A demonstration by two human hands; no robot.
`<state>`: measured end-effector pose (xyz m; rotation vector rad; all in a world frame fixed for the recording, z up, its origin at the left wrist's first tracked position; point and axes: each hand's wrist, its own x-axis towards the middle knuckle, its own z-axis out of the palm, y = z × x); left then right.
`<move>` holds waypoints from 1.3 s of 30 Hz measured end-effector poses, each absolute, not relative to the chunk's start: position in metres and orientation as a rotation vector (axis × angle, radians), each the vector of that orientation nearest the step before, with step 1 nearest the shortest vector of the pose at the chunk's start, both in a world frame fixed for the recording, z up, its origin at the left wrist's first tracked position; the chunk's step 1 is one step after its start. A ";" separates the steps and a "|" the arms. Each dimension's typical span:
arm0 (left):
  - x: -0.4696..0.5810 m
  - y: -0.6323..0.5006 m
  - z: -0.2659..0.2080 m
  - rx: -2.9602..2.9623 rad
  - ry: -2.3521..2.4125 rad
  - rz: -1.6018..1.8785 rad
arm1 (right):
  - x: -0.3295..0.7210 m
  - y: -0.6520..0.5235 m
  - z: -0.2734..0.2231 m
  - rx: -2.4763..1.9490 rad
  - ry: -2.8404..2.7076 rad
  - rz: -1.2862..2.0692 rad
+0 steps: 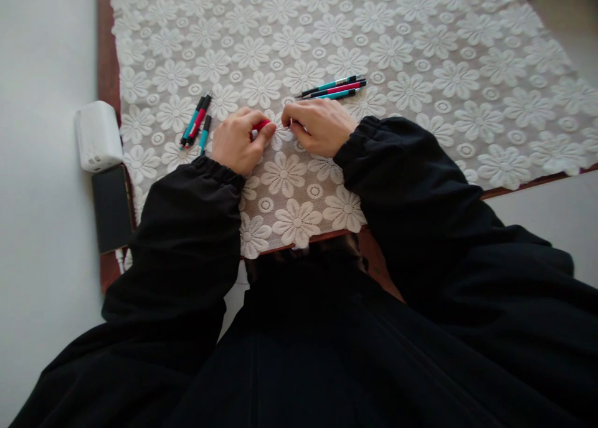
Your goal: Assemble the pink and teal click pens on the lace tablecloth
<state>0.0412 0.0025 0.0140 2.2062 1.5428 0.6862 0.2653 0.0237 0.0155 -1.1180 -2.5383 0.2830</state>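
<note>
My left hand (242, 140) is closed around a red pen (261, 125), of which only a short stretch of barrel shows between thumb and forefinger. Facing it, with a small gap between, my right hand (320, 126) has thumb and forefinger bent together in a pinch. Something thin and pale may be at those fingertips, too small to name. Just beyond my right hand lie three pens (337, 88), blue and red with black ends, side by side. Left of my left hand are a blue pen (192, 123), a red pen (199, 120) and a shorter-looking blue and black pen (204, 135).
A white lace tablecloth (404, 48) with a flower pattern covers the wooden table (106, 54). At the left edge sit a white charger-like block (99, 135) and a dark phone (112, 209) with a white cable (120, 260). My dark sleeves rest across the table's near edge.
</note>
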 end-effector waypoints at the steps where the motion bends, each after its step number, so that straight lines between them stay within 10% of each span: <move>1: 0.041 0.002 0.014 2.207 1.522 0.709 | 0.265 0.023 0.017 -1.144 -2.521 0.297; 39: 0.038 0.007 -0.001 2.261 1.266 0.827 | 0.264 0.016 0.023 -1.088 -2.523 0.455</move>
